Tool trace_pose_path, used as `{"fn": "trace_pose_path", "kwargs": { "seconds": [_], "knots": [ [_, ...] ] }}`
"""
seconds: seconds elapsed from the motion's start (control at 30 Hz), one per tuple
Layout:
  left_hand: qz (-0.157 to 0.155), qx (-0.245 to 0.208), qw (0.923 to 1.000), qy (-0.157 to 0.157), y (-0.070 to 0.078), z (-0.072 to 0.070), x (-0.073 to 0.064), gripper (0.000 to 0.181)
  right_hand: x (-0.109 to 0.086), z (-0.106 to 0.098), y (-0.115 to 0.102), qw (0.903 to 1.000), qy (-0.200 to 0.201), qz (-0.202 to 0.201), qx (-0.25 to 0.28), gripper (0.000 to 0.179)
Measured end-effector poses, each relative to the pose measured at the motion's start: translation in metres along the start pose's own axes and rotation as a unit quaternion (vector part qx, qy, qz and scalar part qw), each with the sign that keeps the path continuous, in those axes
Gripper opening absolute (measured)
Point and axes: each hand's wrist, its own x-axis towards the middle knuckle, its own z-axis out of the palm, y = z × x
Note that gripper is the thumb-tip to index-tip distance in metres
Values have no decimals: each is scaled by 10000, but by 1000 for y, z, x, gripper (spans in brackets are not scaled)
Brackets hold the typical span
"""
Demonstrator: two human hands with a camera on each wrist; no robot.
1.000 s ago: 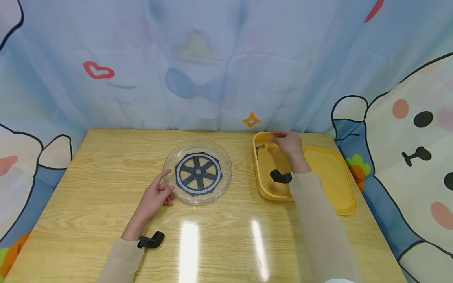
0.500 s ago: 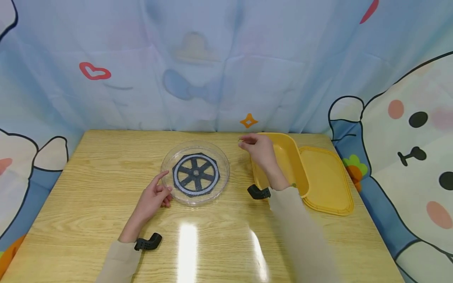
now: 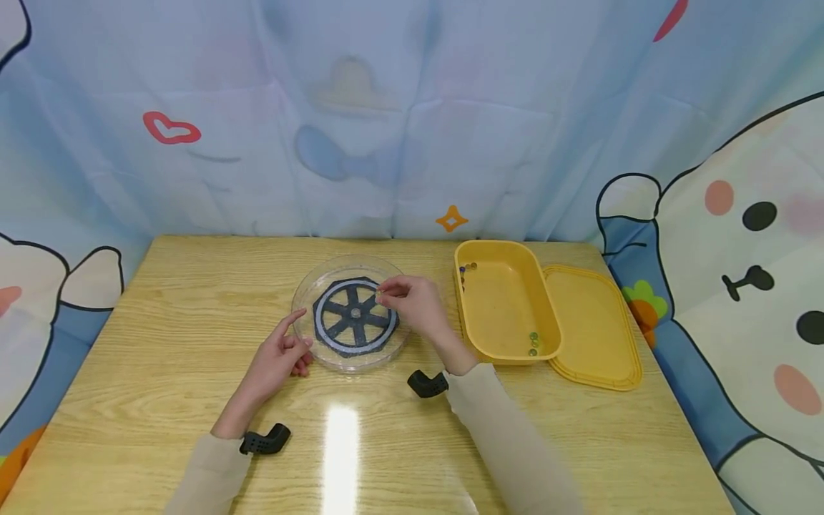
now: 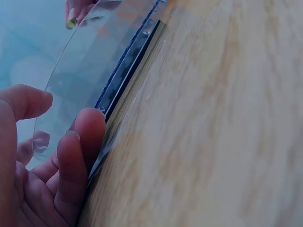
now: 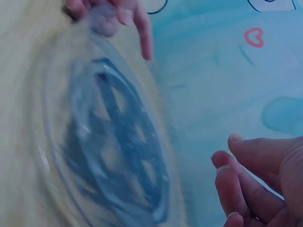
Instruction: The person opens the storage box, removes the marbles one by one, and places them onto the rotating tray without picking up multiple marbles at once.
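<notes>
A clear round dish (image 3: 350, 363) stands on the table, with a dark six-spoked wheel shape and a pale ring (image 3: 356, 345) inside. My left hand (image 3: 273, 365) rests at its left side, index finger extended and thumb close to the rim. Over the dish's right side, my right hand (image 3: 418, 307) pinches a small yellow-green marble (image 4: 71, 22) between thumb and fingertips. In the right wrist view the marble is mostly hidden by the fingers. A yellow tray (image 3: 505, 300) on the right holds a few green marbles (image 3: 533, 343) near its front and several blue and amber ones (image 3: 468, 267) at back left.
A yellow lid (image 3: 601, 329) lies flat to the right of the tray, partly under its edge. Behind the wooden table (image 3: 193, 307) hangs a blue patterned curtain (image 3: 257, 172). A black wrist camera (image 3: 428, 385) is on each arm.
My right hand has moved from the back of the yellow tray leftward to over the clear dish, carrying the marble. My left hand stays at the dish's side.
</notes>
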Motion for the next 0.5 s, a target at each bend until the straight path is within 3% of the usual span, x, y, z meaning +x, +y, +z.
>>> {"fn": "trace_pose_path", "kwargs": {
  "seconds": [0.17,0.5],
  "knots": [
    [30,11,10000,-35,7,0,-3,60,-4,14,1,9995,-210,10,216,17],
    [-84,-69,9999,-38,4,0,-3,59,-6,21,0,9992,-319,-1,243,19]
  ]
}}
